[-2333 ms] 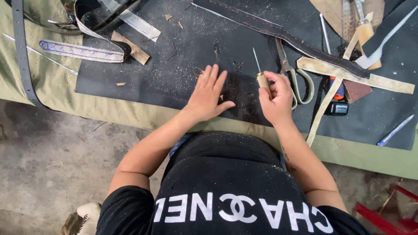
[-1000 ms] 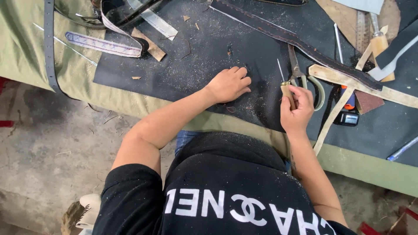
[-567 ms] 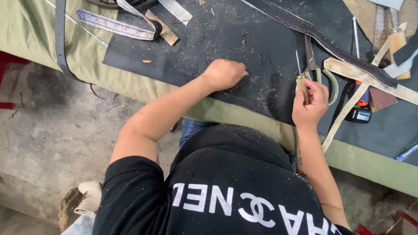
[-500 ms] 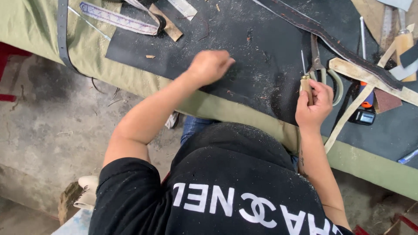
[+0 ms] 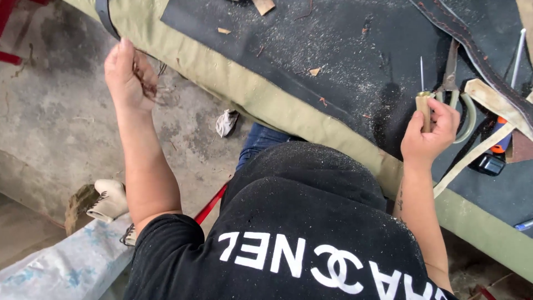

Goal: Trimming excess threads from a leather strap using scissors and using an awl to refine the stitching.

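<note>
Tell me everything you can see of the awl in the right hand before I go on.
The awl has a short, pale wooden handle and a thin, straight metal spike. It stands roughly upright, spike pointing away from the person. The right hand is closed around the lower handle, thumb and fingers wrapped, so the butt is hidden. It is held over the dusty black mat, just left of the scissors; whether it touches the scissors cannot be told. The spike tip looks free.

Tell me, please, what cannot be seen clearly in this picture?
- Awl, head view: the right hand hides most of its handle.
- Scissors: a strap covers one handle loop.
- Left hand: its palm side faces away, so any thin thing in it is unclear.
- Belt: cut by the top edge.
</note>
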